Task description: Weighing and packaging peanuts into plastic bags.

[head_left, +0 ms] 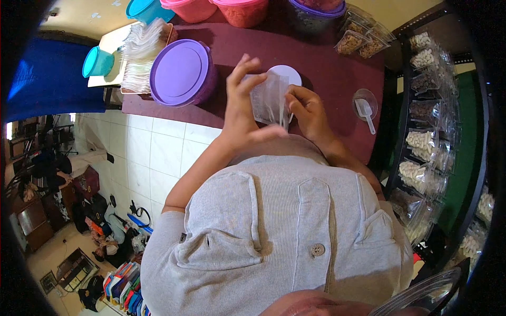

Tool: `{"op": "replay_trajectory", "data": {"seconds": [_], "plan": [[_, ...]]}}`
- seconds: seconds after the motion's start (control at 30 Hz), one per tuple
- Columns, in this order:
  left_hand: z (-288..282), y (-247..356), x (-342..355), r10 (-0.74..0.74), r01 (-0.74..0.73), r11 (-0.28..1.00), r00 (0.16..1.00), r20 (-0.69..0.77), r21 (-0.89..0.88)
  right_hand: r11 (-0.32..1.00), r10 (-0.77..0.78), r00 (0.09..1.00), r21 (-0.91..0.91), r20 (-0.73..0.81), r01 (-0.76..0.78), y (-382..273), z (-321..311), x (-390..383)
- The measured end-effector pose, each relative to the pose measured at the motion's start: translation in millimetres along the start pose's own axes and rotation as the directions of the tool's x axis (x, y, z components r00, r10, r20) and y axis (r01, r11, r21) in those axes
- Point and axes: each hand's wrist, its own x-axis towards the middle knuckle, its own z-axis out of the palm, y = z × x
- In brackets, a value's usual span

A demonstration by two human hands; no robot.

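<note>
A small clear plastic pouch (269,100) is held up at the centre of the frame, above the dark maroon table (327,73). The left hand (243,102) is closed on the pouch's left edge, thumb beneath and fingers spread above; the right hand (308,111) pinches its right edge. Something dark seems to lie inside, though this cannot be made out for certain through the creased plastic. The mouth of the pouch appears to be worked on, so the filling is judged done or nearly so, and the closing not yet finished.

Much packing looks already completed: rows of filled clear bags (421,142) holding pale and dark snacks are stacked on the black rack at the right edge. More filled packets (361,39) are leaned together at the upper right of the table.

A white round lid (287,73) is seen just behind the pouch. A large tub with a purple round lid (180,72) is placed at upper centre-left, beside a pile of empty clear bags (138,55). A clear plastic scoop (365,109) is laid at right of centre. Pink, red and purple tubs are lined along the top edge.
</note>
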Motion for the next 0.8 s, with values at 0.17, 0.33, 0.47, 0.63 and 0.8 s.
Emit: {"op": "replay_trajectory", "data": {"seconds": [0.17, 0.33, 0.47, 0.63, 0.8], "plan": [[8, 11, -13, -0.435, 0.497, 0.845, 0.854, 0.286, -0.199, 0.795, -0.33, 0.934, -0.494, 0.136, 0.353, -26, 11, -7], [11, 15, -18, -0.545, 0.603, 0.768, 0.792, 0.274, -0.216, 0.847, -0.294, 0.956, -0.463, 0.001, 0.261, -16, 13, -15], [17, 22, -18, -0.451, 0.472, 0.864, 0.88, 0.148, -0.176, 0.816, -0.28, 0.955, -0.547, -0.093, 0.186, -13, 13, -19], [21, 17, -25, -0.514, 0.541, 0.838, 0.828, 0.224, -0.078, 0.737, -0.117, 0.992, -0.666, 0.036, 0.111, -11, 8, -11], [27, 16, -20, -0.489, 0.525, 0.851, 0.808, 0.327, -0.024, 0.77, -0.044, 0.996, -0.632, 0.082, 0.086, -4, -5, -23]]}}
